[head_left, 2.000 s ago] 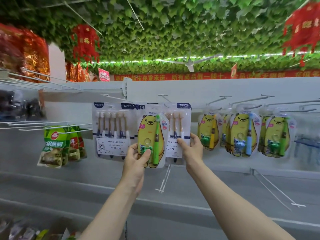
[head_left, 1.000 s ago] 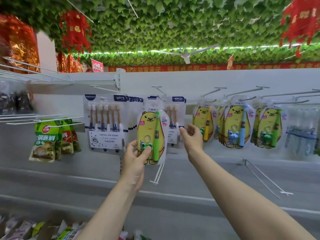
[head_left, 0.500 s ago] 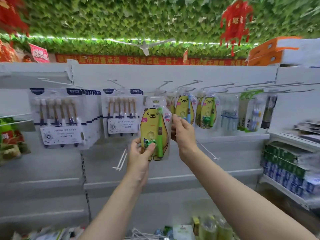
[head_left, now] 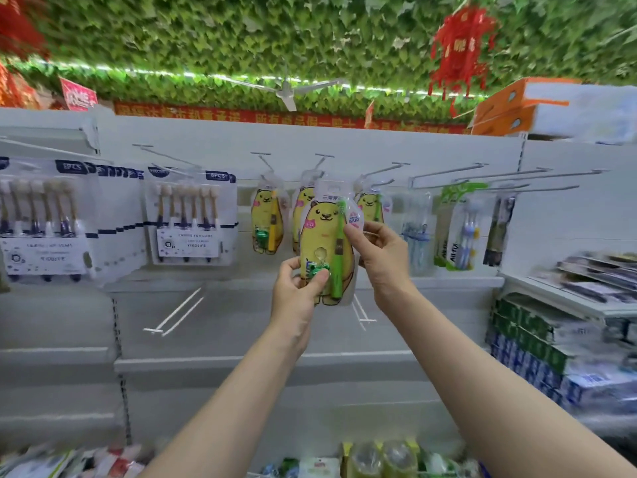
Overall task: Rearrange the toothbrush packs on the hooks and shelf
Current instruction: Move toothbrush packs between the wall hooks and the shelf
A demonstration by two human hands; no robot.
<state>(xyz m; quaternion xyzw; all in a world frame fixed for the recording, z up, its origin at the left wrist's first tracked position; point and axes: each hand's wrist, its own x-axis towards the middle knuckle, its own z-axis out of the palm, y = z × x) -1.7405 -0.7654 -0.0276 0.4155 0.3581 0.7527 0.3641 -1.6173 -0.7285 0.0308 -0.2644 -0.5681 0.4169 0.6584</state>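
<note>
1. Bear toothbrush pack (head_left: 322,236): held upright in front of the white back panel (head_left: 213,139), long axis vertical, hang tab at the top, printed face towards the person.
2. Green toothbrush (head_left: 338,250) inside it: bristles up, handle down.
3. Left hand (head_left: 298,288): thumb and fingers pinch the pack's lower left corner.
4. Right hand (head_left: 379,253): thumb and forefinger pinch the pack's right edge at mid-height.
5. Hanging bear packs (head_left: 266,220): on wire hooks (head_left: 386,169) just behind, partly covered by the held pack.
6. Six-brush packs (head_left: 191,219): hanging further left.
</note>
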